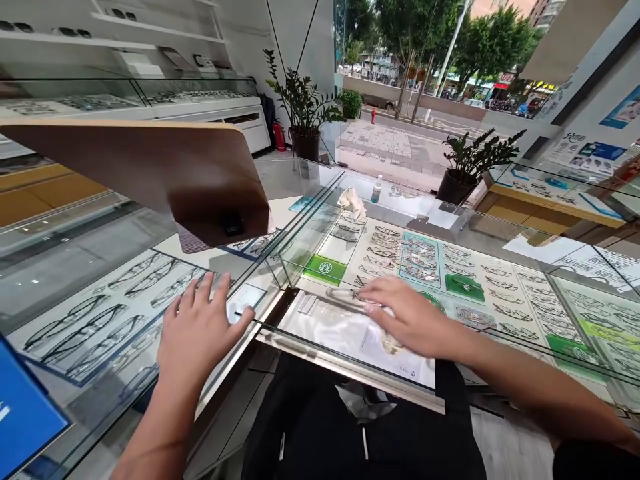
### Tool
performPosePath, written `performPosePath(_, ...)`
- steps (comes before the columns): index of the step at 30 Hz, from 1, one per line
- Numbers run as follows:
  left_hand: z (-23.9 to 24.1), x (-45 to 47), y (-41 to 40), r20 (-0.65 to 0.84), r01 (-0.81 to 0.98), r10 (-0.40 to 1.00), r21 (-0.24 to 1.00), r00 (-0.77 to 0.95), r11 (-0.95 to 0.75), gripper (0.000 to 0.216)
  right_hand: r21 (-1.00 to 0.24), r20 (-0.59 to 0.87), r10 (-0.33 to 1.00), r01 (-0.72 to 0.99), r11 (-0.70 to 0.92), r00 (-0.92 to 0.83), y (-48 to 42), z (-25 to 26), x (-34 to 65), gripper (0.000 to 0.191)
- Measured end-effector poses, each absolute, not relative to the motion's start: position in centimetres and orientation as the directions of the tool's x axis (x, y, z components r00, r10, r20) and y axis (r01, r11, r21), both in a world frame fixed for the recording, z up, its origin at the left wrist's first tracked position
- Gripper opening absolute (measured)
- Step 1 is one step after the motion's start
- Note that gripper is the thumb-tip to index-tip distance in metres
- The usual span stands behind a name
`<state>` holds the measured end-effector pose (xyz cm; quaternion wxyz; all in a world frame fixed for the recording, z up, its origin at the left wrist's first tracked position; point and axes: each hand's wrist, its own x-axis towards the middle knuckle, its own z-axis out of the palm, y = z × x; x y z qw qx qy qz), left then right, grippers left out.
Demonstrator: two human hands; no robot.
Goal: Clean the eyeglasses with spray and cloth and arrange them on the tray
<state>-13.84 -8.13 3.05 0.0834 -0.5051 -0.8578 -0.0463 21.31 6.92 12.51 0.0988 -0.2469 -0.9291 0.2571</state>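
My left hand [200, 327] lies with fingers spread on the left glass counter, above a white tray of eyeglasses [90, 330]. Nothing is in it. My right hand [405, 313] reaches in from the right over the front of the other glass counter. Its fingers are closed at one end of a thin-rimmed pair of eyeglasses [344, 294], partly hidden by the fingertips. Beneath them are a sheet of white paper [325, 327] and a pale smear under the glass that looks like the hand's reflection.
A brown screen-like panel [200, 173] stands at left. Rows of eyeglasses [383, 250] fill the case beyond my right hand. A crumpled cloth [352, 202] and a small bottle [377, 189] stand on the glass. A blue box [30, 407] lies lower left; potted plants [305, 143] are behind.
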Motion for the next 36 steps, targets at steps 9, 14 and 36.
performPosePath(9,2.5,-14.1,-8.3,0.221,0.871,0.855,-0.045,-0.469,0.489,0.085,-0.336,-0.028,0.666,0.635,0.696,-0.745,9.8,-3.5,12.5,0.058)
performPosePath(14,2.2,-14.6,-8.3,0.236,0.883,0.862,-0.032,-0.448,0.468,0.086,-0.216,0.062,0.733,0.708,0.672,-0.677,17.2,-8.9,7.4,0.063)
performPosePath(36,2.9,-14.3,-7.9,0.231,0.854,0.823,0.097,-0.520,0.512,0.089,-0.256,0.001,0.715,0.691,0.676,-0.699,27.6,-11.5,1.4,0.065)
